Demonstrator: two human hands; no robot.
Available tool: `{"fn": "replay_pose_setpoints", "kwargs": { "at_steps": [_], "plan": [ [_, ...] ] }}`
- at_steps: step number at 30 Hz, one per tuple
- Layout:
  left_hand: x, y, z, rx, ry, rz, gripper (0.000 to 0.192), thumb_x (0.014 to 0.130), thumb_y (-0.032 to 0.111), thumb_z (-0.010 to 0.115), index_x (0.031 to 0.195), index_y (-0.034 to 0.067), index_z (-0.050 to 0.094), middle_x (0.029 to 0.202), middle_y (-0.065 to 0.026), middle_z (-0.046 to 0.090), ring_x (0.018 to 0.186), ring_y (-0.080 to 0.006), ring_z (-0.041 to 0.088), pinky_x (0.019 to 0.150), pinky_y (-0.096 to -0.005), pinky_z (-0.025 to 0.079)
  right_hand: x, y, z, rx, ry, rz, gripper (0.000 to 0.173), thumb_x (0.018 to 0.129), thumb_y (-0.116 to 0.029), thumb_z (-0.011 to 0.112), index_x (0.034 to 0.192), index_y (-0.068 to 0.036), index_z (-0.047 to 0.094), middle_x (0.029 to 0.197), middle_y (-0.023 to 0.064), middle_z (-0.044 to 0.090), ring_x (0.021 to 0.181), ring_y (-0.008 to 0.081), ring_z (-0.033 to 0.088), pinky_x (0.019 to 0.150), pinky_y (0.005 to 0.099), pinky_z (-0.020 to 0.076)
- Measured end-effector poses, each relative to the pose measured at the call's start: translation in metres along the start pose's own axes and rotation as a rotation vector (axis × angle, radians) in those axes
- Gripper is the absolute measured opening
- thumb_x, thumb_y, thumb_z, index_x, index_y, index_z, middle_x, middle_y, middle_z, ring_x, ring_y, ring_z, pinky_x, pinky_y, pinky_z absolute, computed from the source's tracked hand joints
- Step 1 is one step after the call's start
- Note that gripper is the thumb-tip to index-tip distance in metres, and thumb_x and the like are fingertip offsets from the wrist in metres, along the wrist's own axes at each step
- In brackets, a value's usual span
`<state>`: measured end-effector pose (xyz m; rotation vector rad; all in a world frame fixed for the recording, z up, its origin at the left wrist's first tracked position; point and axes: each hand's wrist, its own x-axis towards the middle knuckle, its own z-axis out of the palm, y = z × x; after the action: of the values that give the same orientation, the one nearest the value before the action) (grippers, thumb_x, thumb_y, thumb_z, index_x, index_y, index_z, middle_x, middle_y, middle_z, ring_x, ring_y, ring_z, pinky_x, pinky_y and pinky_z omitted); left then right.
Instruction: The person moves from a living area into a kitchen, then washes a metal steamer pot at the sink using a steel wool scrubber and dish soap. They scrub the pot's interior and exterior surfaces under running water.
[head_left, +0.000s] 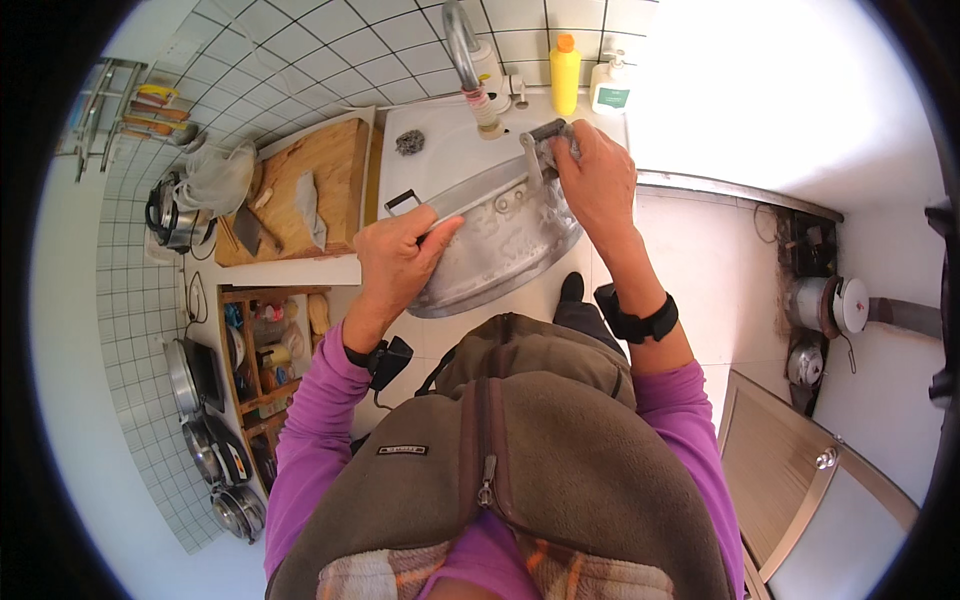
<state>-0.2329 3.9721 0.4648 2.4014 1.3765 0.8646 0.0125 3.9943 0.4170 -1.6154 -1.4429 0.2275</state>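
Observation:
A wide aluminium pot (495, 244) with a black-gripped handle (399, 199) on the far side and another handle (546, 130) at the right is tilted on its side at the front of the white sink (442, 161). Its outer wall is wet and streaked with foam. My left hand (401, 259) grips the rim at the left, thumb on the outer wall. In my right hand (598, 176) a crumpled greyish scrubber (561, 152) is pinched against the pot near the right handle; the fingers partly hide it. A steel wool ball (409, 142) lies in the sink.
The faucet (469, 67) stands behind the sink, near a yellow bottle (565, 75) and a pump bottle (611, 84). At left, a wooden cutting board (300, 165) holds a cleaver (252, 230) and a grey cloth (309, 210). Far right, a pot (814, 304) sits by the wall.

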Motion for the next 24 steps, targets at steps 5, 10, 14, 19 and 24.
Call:
{"fn": "replay_pose_setpoints", "kwargs": {
  "at_steps": [5, 10, 14, 19, 24],
  "plan": [
    [0.029, 0.004, 0.01, -0.038, -0.151, -0.033, 0.033, 0.091, 0.031, 0.073, 0.073, 0.006, 0.059, 0.062, -0.0132, 0.053, 0.053, -0.0305, 0.05, 0.049, -0.0365, 0.038, 0.007, 0.018, -0.007, -0.093, -0.077, 0.112, 0.027, 0.091, -0.021, 0.067, 0.08, -0.002, 0.051, 0.074, 0.0182, 0.062, 0.071, 0.0431, 0.06, 0.063, 0.0512, 0.0441],
    [0.049, 0.017, 0.037, 0.025, -0.176, -0.124, 0.031, 0.091, 0.031, 0.073, 0.077, 0.005, 0.063, 0.065, -0.0146, 0.057, 0.054, -0.0306, 0.053, 0.051, -0.0359, 0.04, 0.011, 0.029, -0.004, -0.13, -0.08, 0.164, 0.026, 0.09, -0.018, 0.067, 0.079, -0.002, 0.05, 0.071, 0.0183, 0.061, 0.07, 0.0443, 0.059, 0.062, 0.0511, 0.0441],
    [0.052, 0.021, 0.062, 0.092, -0.097, -0.139, 0.038, 0.088, 0.039, 0.074, 0.07, 0.009, 0.059, 0.058, -0.0098, 0.054, 0.052, -0.0326, 0.053, 0.048, -0.0392, 0.036, 0.015, 0.036, -0.002, -0.025, -0.135, 0.139, 0.02, 0.091, -0.012, 0.065, 0.085, 0.0, 0.05, 0.079, 0.0194, 0.062, 0.076, 0.0441, 0.06, 0.066, 0.0511, 0.0452],
    [0.048, 0.017, 0.068, 0.01, -0.026, -0.125, 0.035, 0.089, 0.029, 0.077, 0.072, 0.003, 0.06, 0.056, -0.0111, 0.045, 0.049, -0.0233, 0.038, 0.047, -0.0327, 0.033, 0.005, 0.041, -0.004, 0.239, -0.061, 0.071, 0.013, 0.091, -0.003, 0.06, 0.103, 0.002, 0.056, 0.095, 0.0212, 0.061, 0.086, 0.0431, 0.06, 0.074, 0.0473, 0.0483],
    [0.054, -0.004, 0.051, -0.051, -0.029, -0.162, 0.037, 0.09, 0.028, 0.077, 0.072, 0.003, 0.057, 0.058, -0.0101, 0.038, 0.052, -0.0222, 0.031, 0.047, -0.0329, 0.031, -0.009, 0.026, 0.006, 0.29, 0.019, 0.075, 0.021, 0.087, -0.001, 0.062, 0.108, 0.001, 0.059, 0.094, 0.019, 0.061, 0.083, 0.0384, 0.061, 0.073, 0.0414, 0.0486]
  ]
}}
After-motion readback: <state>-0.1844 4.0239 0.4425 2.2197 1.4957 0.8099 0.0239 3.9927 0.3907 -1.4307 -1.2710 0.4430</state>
